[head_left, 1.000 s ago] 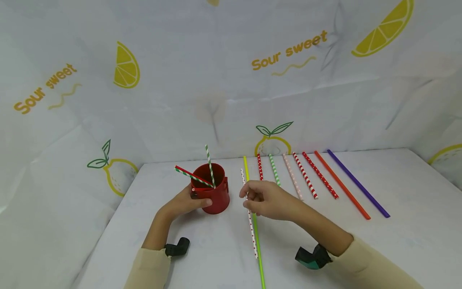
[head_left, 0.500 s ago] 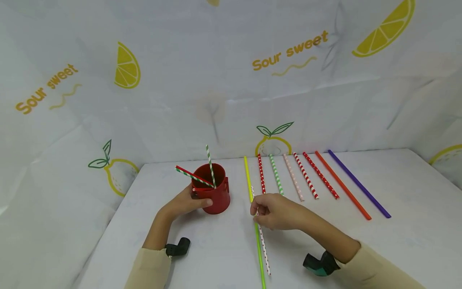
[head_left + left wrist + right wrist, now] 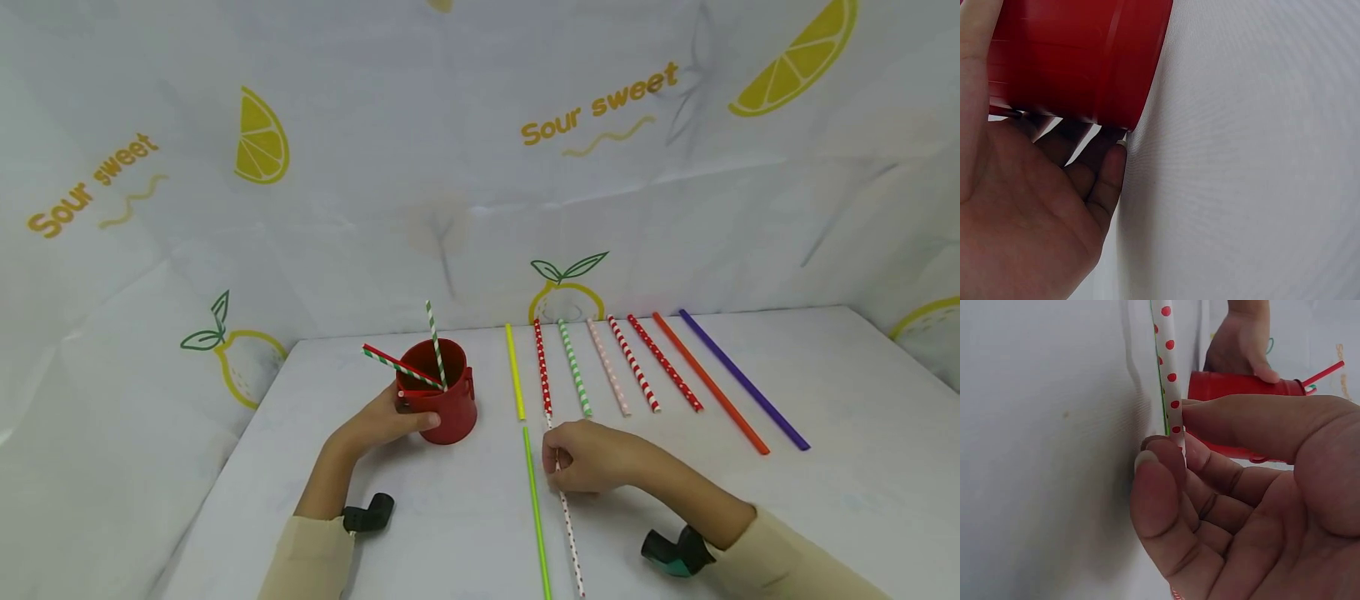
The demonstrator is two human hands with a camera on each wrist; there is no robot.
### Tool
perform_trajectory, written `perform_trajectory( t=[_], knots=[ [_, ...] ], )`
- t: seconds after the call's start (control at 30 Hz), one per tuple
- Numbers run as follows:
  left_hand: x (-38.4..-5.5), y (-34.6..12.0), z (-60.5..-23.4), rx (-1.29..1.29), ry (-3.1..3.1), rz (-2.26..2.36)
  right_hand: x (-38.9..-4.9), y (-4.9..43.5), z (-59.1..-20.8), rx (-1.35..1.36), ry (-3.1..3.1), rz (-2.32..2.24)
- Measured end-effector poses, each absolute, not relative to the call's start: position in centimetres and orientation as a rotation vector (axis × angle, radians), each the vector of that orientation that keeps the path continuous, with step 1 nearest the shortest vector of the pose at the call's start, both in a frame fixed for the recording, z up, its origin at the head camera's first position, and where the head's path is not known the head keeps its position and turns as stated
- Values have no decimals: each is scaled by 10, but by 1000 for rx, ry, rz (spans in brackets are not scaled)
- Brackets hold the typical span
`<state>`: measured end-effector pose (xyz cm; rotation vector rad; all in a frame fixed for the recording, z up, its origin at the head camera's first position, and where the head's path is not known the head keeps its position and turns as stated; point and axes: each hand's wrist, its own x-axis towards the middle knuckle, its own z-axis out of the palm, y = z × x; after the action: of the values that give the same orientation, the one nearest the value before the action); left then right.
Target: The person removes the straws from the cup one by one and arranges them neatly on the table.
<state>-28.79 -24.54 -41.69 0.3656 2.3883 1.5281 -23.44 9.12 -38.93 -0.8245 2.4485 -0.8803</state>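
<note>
My left hand (image 3: 382, 427) grips a small red metal bucket (image 3: 456, 417) on the table, thumb across its front and fingers round its side. Several straws lean inside it, among them an upright green-and-white striped straw (image 3: 436, 337). Between thumb and fingertips my right hand (image 3: 596, 458) pinches a white straw with red dots (image 3: 570, 542), also clear in the right wrist view. This straw lies along the table, its far end close to the near end of a red straw with white dots (image 3: 543, 367). Beside it on the left is a light green straw (image 3: 536, 508).
A yellow straw (image 3: 514, 371) lies just beyond the light green one. To the right is a spread-out row: green striped (image 3: 575, 367), pale pink (image 3: 608, 367), red-and-white striped (image 3: 634, 364), red dotted (image 3: 666, 363), orange (image 3: 711, 383) and purple (image 3: 744, 380) straws. A lemon-print cloth hangs behind.
My right hand has moved right and toward me, carrying the dotted white straw from over the yellow and green straws to beneath the red dotted one. My left hand and the bucket stay put.
</note>
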Motion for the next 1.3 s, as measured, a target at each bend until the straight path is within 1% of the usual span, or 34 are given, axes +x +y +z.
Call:
perform_trajectory(
  t=[0.33, 1.03, 1.3],
  knots=[
    [-288, -245, -418, 345, 2397, 1521, -233, 90, -394, -740, 2462, -843],
    [-290, -247, -420, 370, 2389, 1525, -234, 88, -398, -754, 2481, -857],
    [-291, -247, -419, 361, 2394, 1517, -233, 89, -401, -812, 2498, -845]
  ],
)
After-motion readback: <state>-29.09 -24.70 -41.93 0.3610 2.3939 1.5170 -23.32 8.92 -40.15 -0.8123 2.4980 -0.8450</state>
